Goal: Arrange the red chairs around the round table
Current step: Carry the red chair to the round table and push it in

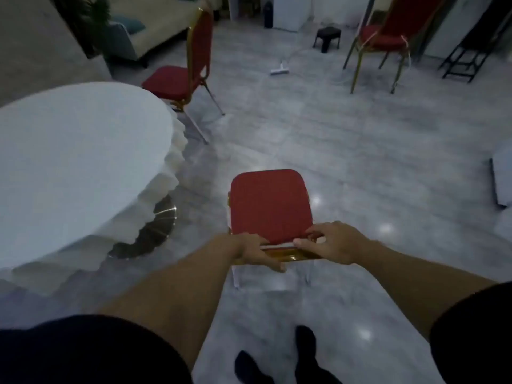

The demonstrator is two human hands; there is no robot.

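A red chair (270,202) with a gold frame stands right in front of me, seat facing away. My left hand (253,252) and my right hand (331,242) both grip the gold top rail of its backrest. The round table (77,151), under a white ruffled cloth, fills the left side, about a chair's width from the held chair. A second red chair (173,80) stands at the table's far edge, its seat turned toward the table. A third red chair (388,37) stands apart at the back right.
A pale sofa (149,26) with a teal cushion is at the back left. On the grey floor lie a white mop head (279,70) and a small black stool (327,37). A black rack (468,56) stands far right. A white panel (502,178) leans at the right edge.
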